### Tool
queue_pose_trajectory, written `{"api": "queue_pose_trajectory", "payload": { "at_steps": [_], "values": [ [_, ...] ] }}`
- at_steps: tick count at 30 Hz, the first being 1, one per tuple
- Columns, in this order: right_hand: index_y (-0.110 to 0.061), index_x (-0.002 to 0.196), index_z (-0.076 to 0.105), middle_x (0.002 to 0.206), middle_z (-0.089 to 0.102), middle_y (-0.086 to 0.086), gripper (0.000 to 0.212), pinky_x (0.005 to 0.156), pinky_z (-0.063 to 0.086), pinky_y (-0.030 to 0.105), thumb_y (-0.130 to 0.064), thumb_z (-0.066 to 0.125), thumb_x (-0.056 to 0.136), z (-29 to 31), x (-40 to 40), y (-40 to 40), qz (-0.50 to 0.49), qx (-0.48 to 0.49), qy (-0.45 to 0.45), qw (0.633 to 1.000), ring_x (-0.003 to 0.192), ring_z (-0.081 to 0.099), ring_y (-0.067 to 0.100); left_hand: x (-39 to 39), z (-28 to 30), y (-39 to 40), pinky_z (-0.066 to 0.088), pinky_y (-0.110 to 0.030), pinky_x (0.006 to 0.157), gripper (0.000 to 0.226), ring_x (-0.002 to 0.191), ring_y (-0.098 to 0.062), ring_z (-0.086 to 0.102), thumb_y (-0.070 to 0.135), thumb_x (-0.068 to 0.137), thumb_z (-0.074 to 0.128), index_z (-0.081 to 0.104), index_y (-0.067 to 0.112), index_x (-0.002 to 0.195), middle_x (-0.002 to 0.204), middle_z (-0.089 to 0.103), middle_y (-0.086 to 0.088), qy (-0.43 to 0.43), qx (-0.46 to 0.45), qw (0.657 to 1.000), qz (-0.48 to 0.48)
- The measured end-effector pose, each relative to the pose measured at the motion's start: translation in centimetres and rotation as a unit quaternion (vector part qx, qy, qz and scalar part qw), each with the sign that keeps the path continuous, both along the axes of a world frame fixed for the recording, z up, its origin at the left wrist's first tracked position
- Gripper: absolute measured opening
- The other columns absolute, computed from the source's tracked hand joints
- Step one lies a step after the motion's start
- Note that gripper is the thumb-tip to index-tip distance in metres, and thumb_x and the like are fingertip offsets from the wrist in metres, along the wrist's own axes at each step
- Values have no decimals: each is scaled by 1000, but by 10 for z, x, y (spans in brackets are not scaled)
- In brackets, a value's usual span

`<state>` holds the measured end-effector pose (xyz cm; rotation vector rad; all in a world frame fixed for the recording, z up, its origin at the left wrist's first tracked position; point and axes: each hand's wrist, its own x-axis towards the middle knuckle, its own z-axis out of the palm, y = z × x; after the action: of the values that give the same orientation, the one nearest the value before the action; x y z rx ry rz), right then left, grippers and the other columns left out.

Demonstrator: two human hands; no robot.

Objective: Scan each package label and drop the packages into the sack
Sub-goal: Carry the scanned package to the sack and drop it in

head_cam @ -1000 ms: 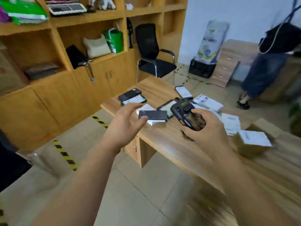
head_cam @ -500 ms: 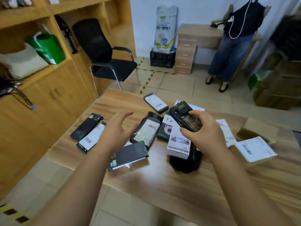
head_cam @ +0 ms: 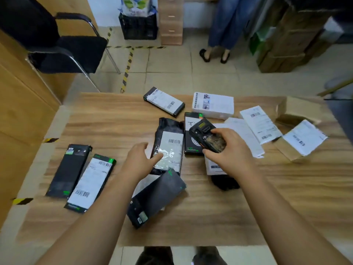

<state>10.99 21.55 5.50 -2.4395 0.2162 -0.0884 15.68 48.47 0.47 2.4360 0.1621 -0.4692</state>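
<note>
Soft even light, perhaps motion-blurred edges.

Both forearms are bare right down to the frame's bottom edge, no sleeves showing. Left hand [head_cam: 140,162] and right hand [head_cam: 232,154] wear no gloves, rings or watch. Dark shoes [head_cam: 155,255] below.

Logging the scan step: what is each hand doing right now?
Left hand: open, fingers reaching onto the black bag package.
Right hand: closed around the handheld scanner.
</note>
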Motion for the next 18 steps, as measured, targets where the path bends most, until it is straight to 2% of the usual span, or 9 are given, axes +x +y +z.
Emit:
{"api": "queue_pose_trajectory", "payload": {
  "at_steps": [2, 4, 6, 10, 15, 18],
  "values": [
    [-31, 123, 59, 122, 57, -11, 59, 88, 43, 27, -37, 82, 69, -8, -3, 7, -18, -7, 5, 1000, 111, 54, 9, 10, -22, 1, 44, -43, 103, 87, 124, -30, 52, 65, 77, 70, 49, 8, 140, 138, 53, -12, 59, 23, 998, -9],
    [-31, 122, 60, 121, 58, -11, 58, 89, 44, 28, -38, 82, 69, -12, -6, 13, -34, -13, 5, 999, 110, 53, 8, 15, -37, -3, 49, -43, 93, 84, 112, -33, 57, 75, 67, 69, 60, 12, 121, 121, 59, -12, 87, 41, 995, -22],
    [-31, 121, 60, 121, 58, -10, 58, 90, 44, 28, -37, 82, 68, -15, -10, 16, -50, -10, 0, 999, 111, 53, 7, 15, -49, -10, 52, -42, 88, 83, 106, -32, 59, 79, 58, 67, 65, 15, 110, 112, 60, -9, 90, 53, 994, -42],
    [-30, 121, 60, 120, 58, -11, 57, 88, 43, 27, -36, 82, 68, -18, -12, 14, -55, -8, 6, 998, 110, 52, 5, 21, -58, -9, 51, -41, 83, 67, 104, -32, 58, 63, 65, 78, 64, 13, 107, 108, 60, -8, 69, 48, 996, -11],
    [-30, 122, 60, 121, 57, -13, 58, 85, 38, 22, -35, 82, 68, -19, -10, 8, -48, 9, 6, 999, 109, 52, 4, 37, -51, 5, 51, -45, 88, 67, 108, -36, 57, 47, 69, 84, 56, 6, 113, 115, 62, -14, 87, 53, 991, 82],
    [-30, 122, 60, 121, 57, -13, 58, 87, 40, 22, -35, 82, 69, -21, -7, 2, -40, 23, 5, 999, 110, 52, 4, 40, -45, -3, 48, -39, 77, 67, 99, -31, 57, 28, 71, 87, 45, 3, 116, 116, 61, -15, 95, 15, 988, 121]
  ]
}}
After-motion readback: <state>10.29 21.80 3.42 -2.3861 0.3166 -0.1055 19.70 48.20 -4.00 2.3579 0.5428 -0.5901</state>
